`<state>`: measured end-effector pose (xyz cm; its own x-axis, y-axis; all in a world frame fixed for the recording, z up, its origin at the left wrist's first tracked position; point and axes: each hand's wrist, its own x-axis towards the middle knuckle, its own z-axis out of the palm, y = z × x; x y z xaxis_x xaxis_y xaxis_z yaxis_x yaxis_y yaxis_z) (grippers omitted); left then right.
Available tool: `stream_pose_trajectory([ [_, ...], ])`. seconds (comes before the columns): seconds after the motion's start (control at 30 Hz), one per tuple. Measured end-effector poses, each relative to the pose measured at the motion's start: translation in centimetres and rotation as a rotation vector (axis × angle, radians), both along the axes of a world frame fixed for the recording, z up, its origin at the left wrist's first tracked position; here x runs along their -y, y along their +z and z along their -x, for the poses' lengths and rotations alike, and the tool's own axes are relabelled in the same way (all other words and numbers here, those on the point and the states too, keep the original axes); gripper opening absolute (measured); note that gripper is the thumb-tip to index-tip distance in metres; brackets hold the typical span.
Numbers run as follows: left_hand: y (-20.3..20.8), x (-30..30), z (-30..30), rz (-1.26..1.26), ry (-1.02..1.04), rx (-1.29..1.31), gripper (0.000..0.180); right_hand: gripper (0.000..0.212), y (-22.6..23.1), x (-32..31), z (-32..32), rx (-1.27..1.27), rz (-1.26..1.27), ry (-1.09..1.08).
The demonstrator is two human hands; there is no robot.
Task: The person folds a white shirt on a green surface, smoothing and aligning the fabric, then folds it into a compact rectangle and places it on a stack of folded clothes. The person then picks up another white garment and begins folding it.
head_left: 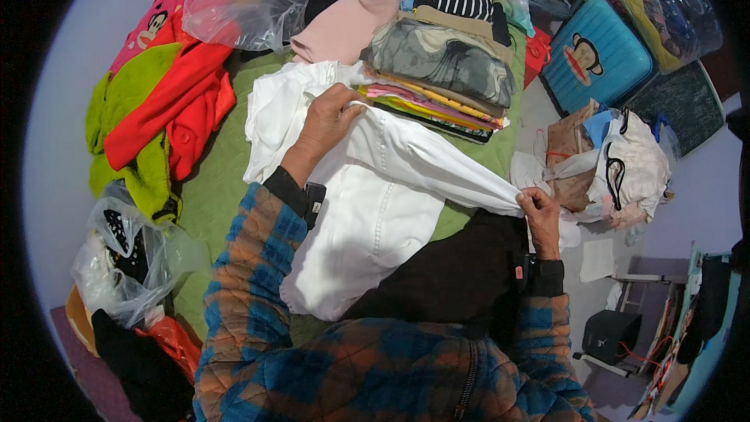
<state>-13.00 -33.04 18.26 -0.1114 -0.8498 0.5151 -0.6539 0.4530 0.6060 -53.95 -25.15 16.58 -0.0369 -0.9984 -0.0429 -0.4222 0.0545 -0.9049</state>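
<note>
Left of the hands lies a plush, rumpled red garment (168, 121). The left hand (330, 123) pinches a smooth white garment (355, 207), its dotted seams spread between the hands, one sleeve drawn into a taper. Beyond rises a blocky folded stack (441, 59). The right hand (542, 215) pinches the sleeve's narrow end, nearer than a ribbed blue suitcase (621, 51).

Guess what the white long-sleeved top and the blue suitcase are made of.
White long-sleeved top: thin, matte fabric, perhaps cotton; it drapes in soft creases. Blue suitcase: probably hard plastic with a slight sheen, judging by its stiff, ribbed shell.
</note>
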Motion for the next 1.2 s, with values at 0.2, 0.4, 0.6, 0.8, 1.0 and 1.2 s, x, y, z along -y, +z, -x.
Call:
stream_pose_trajectory([
  [0.2,0.6,2.9,3.9,0.285,-0.005,0.088,0.018,0.020,-0.1,-1.3,1.4,0.127,0.132,0.027],
  [0.4,0.5,3.6,9.1,0.236,0.213,0.156,0.012,0.029,-0.3,-2.9,3.4,-0.337,0.324,0.052],
  [0.6,-0.4,2.8,12.5,0.112,0.012,0.056,0.010,0.023,-0.6,-4.2,6.3,0.273,-0.065,0.017],
  [0.8,-2.1,1.7,14.8,0.132,-0.203,0.073,0.013,0.020,0.3,-2.1,4.6,-0.299,-0.039,0.083],
  [1.0,-2.9,0.7,15.6,0.066,-0.334,0.048,0.016,0.046,0.7,3.9,-6.4,-0.296,0.391,0.306],
  [1.2,-3.8,0.2,13.8,-0.136,-0.377,-0.079,0.014,0.032,-3.0,5.9,-12.2,-0.119,0.458,0.218],
])
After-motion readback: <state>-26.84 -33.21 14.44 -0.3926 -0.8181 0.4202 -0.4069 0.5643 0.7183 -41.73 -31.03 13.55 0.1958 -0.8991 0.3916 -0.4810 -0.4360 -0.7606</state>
